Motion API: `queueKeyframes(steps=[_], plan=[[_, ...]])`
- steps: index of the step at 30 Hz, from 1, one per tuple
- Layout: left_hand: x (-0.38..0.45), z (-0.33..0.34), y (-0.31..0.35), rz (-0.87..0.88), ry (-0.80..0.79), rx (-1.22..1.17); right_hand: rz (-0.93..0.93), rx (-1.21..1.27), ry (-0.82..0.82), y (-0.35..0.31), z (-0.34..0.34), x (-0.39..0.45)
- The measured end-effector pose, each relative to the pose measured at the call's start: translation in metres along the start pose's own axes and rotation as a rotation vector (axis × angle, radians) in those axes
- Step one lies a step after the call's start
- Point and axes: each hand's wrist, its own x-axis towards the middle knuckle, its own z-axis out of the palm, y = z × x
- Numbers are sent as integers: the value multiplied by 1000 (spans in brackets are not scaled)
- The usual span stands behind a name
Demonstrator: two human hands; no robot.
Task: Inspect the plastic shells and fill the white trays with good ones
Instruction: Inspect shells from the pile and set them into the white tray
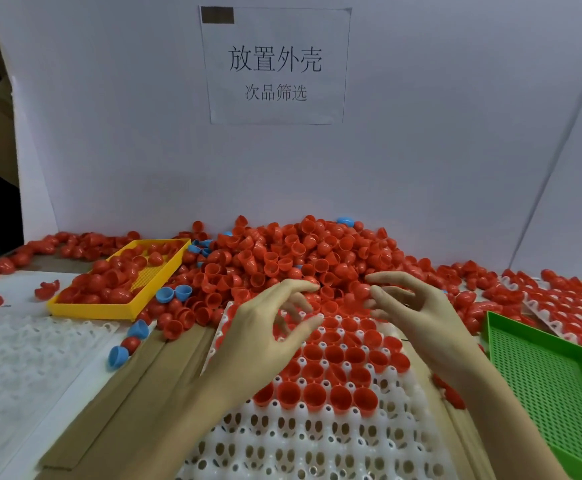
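- White backboard stands far; red shells (293, 251) heaped against it.
- I see white tray (317, 434) near centre, far rows filled.
- Left hand (265, 327) and right hand (417, 317) hover over it, fingers spread, gripping nothing.

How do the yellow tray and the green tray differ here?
The yellow tray sits left of the pile and holds many red shells; the green tray sits on the right, its visible part holding none. The yellow tray shows whole, while the green tray runs off the picture's edge. Both are shallow, rectangular, with mesh bottoms.
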Motion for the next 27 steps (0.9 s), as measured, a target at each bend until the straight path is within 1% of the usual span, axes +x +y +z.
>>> queueKeyframes(steps=[3,5,9,11,13,14,16,18,19,22,24,27], plan=[[-4,7,14,20,-36,-63,13,15,-134,-14,18,-13],[-5,9,17,20,-47,-67,31,47,-191,-20,29,-17],[-3,9,14,25,-44,-34,70,71,-219,-19,39,-21],[-2,5,12,-34,-40,-69,71,111,-204,-20,42,-21],[-1,0,10,-176,-48,-172,56,165,-168,-22,42,-23],[1,-2,9,-253,-38,-235,23,140,-138,-24,41,-23],[2,-4,6,-355,-11,-346,-88,-3,-97,-27,38,-25],[2,-3,7,-388,-34,-418,-188,-140,-127,-29,37,-27],[2,-1,7,-385,-60,-429,-206,-197,-155,-29,39,-27],[-2,5,7,-352,-77,-360,-225,-362,-166,-23,47,-29],[-1,7,7,-357,-76,-371,-218,-382,-164,-19,45,-29],[3,4,9,-382,-98,-456,-193,-388,-148,-20,25,-24]])
